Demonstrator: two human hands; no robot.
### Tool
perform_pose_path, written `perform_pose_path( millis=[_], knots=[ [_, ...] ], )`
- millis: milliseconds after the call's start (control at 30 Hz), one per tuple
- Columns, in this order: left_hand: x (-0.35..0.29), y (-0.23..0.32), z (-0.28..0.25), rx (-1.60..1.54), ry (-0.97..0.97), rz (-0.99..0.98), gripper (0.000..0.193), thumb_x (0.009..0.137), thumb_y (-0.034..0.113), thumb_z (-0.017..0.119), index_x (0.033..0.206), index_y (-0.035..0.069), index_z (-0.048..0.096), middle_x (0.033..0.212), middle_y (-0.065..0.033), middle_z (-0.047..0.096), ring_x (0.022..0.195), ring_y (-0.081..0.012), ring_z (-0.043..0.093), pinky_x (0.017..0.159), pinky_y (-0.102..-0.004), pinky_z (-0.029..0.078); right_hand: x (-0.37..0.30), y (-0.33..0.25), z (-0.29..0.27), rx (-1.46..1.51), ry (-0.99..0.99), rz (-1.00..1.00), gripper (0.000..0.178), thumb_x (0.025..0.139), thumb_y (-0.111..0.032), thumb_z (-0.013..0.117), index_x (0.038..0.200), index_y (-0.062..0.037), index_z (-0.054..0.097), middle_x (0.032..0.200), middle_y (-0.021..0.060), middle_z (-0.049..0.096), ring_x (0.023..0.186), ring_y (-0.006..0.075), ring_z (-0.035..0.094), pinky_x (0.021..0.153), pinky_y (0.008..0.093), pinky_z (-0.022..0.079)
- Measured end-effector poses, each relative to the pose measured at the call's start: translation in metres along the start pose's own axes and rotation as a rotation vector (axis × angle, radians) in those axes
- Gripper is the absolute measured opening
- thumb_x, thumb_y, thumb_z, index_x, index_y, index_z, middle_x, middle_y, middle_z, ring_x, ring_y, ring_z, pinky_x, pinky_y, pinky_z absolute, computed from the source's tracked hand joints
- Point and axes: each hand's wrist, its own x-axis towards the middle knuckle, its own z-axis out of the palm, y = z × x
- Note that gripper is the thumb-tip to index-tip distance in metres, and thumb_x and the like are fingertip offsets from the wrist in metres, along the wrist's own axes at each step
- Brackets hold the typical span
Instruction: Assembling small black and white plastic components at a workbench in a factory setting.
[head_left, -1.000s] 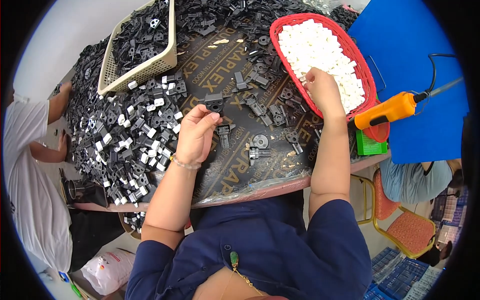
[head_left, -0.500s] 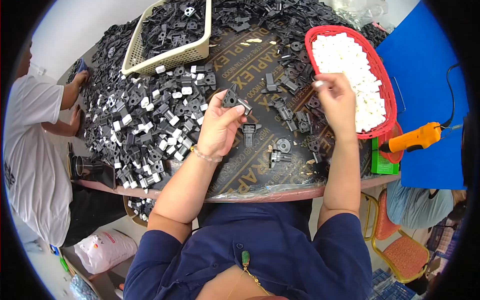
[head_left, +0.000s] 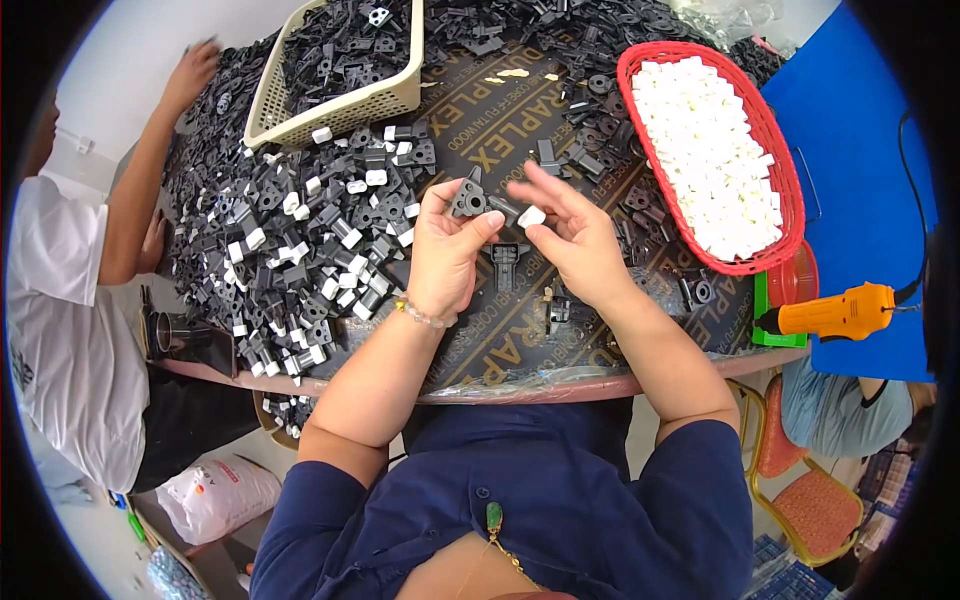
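The left hand [head_left: 445,245] pinches a black plastic bracket [head_left: 468,199] between thumb and fingers, above the middle of the dark table board [head_left: 480,350]. The flat face of this bracket, with its round holes, shows near the fingertips, and its short stub [head_left: 507,211] comes out toward the right hand [head_left: 585,248]. The long axis of the stub runs across, from left to right and a little downward in the view.

The right hand holds a small white cap [head_left: 533,216] between thumb and index finger, while its other fingers are spread and slightly blurred. The cap lies just at the right of the stub's free end, almost in one line with it — if they touch already, I cannot tell. The right hand is therefore the nearer one to this free end; the left hand has the plate side.

Below the two hands, another black bracket [head_left: 508,265] rests on the board. A heap of black brackets with white caps [head_left: 300,250] is spread at the left of the left hand. The red oval basket [head_left: 793,235], filled with loose white caps [head_left: 705,160], stands on the right hand's side — well apart from its fingers — and near it lies an orange electric screwdriver [head_left: 840,312].
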Motion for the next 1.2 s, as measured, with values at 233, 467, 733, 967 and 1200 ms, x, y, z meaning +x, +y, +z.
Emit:
perform_pose_path(
  millis=[233,467,733,967,1200],
  knots=[
    [-0.001,0.002,0.007,0.087,0.013,0.046,0.051,0.084,-0.010,0.071,0.126,0.004,0.045,0.109,-0.0095,0.066,0.095,-0.0144,0.066,0.080,-0.0267,0.055,0.000,0.007,-0.003,0.180,0.090,0.061,0.041,0.082,0.014,0.068,0.117,-0.0015,0.054,0.116,0.0111,0.062,0.100,0.0136,0.063,0.091,0.0272,0.053],
    [-0.001,-0.001,0.002,0.071,-0.003,0.029,0.047,0.086,-0.007,0.070,0.124,0.005,0.046,0.107,-0.0096,0.067,0.092,-0.0141,0.066,0.077,-0.0259,0.054,-0.001,0.008,-0.001,0.236,0.095,0.052,0.034,0.082,0.008,0.073,0.111,-0.0003,0.058,0.105,0.0087,0.066,0.098,0.0148,0.065,0.091,0.0280,0.055],
    [-0.002,0.005,0.000,-0.219,-0.112,-0.183,0.042,0.090,0.012,0.074,0.124,0.010,0.050,0.115,-0.0063,0.067,0.103,-0.0168,0.065,0.089,-0.0337,0.051,0.021,-0.011,-0.007,-0.048,-0.130,0.028,0.092,0.071,-0.004,0.084,0.150,0.0005,0.038,0.132,0.0088,0.056,0.108,0.0141,0.054,0.102,0.0320,0.043],
    [0.008,0.016,-0.004,-0.444,-0.063,-0.159,0.048,0.101,0.049,0.051,0.128,0.009,0.054,0.119,-0.0050,0.064,0.111,-0.0201,0.061,0.098,-0.0364,0.047,0.079,-0.045,0.031,-0.169,-0.311,-0.074,0.077,0.066,-0.010,0.087,0.128,0.0001,0.042,0.138,0.0155,0.057,0.124,0.0218,0.054,0.107,0.0373,0.042],
    [0.019,-0.007,-0.032,-0.593,0.140,-0.262,0.054,0.099,0.052,0.049,0.132,0.010,0.052,0.126,-0.0108,0.061,0.120,-0.0251,0.057,0.107,-0.0455,0.043,0.123,-0.005,0.137,-0.688,-0.288,-0.342,0.078,0.061,-0.024,0.090,0.125,-0.0041,0.049,0.125,0.0170,0.062,0.123,0.0295,0.057,0.114,0.0489,0.032]
  ],
)
